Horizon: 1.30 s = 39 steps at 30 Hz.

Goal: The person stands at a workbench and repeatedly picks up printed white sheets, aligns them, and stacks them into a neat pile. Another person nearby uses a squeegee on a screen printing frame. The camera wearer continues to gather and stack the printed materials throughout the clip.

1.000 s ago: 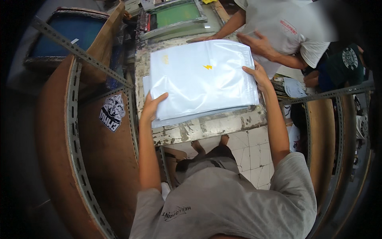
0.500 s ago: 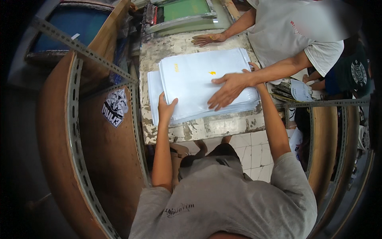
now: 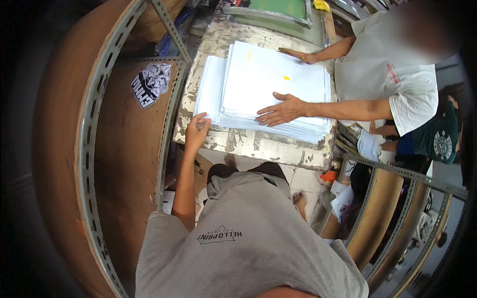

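Note:
A thick stack of white sheets lies on the worn table, a small yellow mark on its top sheet. A lower white stack sticks out from under or beside its left side. My left hand is at the near left corner of that lower stack, its fingers bent with a gap between thumb and forefinger. Low on the right, a blurred patch beside my sleeve looks like my right hand, away from the sheets; its fingers cannot be made out. A co-worker's hand lies flat on the big stack, the co-worker's other hand at its far edge.
The paint-stained table has a green-meshed screen frame at its far end. A slotted metal shelf post and brown board flank me on the left. Metal racks stand on the right. The co-worker stands at the table's right side.
My right hand has left the stack and dropped low on the right. My left hand has let go of the big stack and shifted left. The co-worker's hand now rests flat on top.

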Each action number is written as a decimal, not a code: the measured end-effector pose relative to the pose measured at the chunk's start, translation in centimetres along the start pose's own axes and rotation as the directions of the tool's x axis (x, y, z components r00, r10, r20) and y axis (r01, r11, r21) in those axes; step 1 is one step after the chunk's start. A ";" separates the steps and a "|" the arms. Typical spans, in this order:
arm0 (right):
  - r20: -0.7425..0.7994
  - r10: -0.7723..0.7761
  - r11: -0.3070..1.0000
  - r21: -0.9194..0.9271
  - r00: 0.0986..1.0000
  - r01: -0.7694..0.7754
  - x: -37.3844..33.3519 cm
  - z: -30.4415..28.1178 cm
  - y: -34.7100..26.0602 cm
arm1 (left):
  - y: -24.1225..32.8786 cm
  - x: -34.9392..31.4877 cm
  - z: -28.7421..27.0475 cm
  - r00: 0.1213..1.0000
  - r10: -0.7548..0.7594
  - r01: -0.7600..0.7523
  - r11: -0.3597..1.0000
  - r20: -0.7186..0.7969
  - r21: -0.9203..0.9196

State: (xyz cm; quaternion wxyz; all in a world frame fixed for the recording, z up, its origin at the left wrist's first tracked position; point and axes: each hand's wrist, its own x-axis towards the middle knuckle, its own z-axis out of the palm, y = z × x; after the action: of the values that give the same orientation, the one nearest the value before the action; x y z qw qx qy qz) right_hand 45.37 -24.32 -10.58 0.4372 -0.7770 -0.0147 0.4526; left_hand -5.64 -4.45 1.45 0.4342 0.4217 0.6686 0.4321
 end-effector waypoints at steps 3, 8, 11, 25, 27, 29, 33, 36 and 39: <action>0.145 0.073 0.960 -0.279 0.987 -0.030 0.7 -2.6 0.1 | 3.9 -2.2 0.6 0.998 -0.006 -0.003 0.991 -0.068 -0.135; 0.200 0.097 0.886 -0.464 0.975 0.007 4.6 -7.1 -1.0 | 22.1 -13.8 4.6 0.921 0.389 -0.303 0.760 0.029 -0.575; 0.292 0.106 0.798 -0.596 0.951 0.094 8.8 -7.4 -2.9 | 28.1 -20.2 8.9 0.557 0.828 -0.450 0.230 -0.070 -0.863; 0.501 0.180 0.635 -0.716 0.846 0.289 13.6 -5.2 -3.3 | 34.8 -27.7 20.8 0.276 0.950 -0.508 0.019 -0.142 -0.861; 0.518 0.175 0.622 -0.717 0.837 0.314 13.5 -4.8 -2.8 | 34.7 -28.8 20.6 0.289 0.944 -0.521 0.017 -0.158 -0.853; 0.521 0.175 0.613 -0.721 0.836 0.321 12.8 -5.3 -1.9 | 34.5 -30.2 19.9 0.315 0.934 -0.536 0.029 -0.168 -0.844; 0.520 0.158 0.601 -0.725 0.839 0.336 11.6 -5.4 -0.2 | 33.6 -33.4 17.5 0.385 0.902 -0.572 0.065 -0.198 -0.817; 0.515 0.152 0.579 -0.738 0.844 0.346 10.0 -6.4 1.5 | 32.7 -37.0 15.0 0.448 0.858 -0.623 0.100 -0.249 -0.776; 0.517 0.127 0.572 -0.736 0.847 0.363 8.7 -6.4 3.0 | 31.5 -39.4 12.1 0.488 0.838 -0.692 0.200 -0.245 -0.694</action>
State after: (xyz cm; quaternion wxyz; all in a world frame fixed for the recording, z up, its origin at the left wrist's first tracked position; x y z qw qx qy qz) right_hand 53.92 -26.76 -17.29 0.0416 -0.7344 -0.3909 0.5533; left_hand 22.23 -30.36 36.66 0.3462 0.5274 0.0953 0.7700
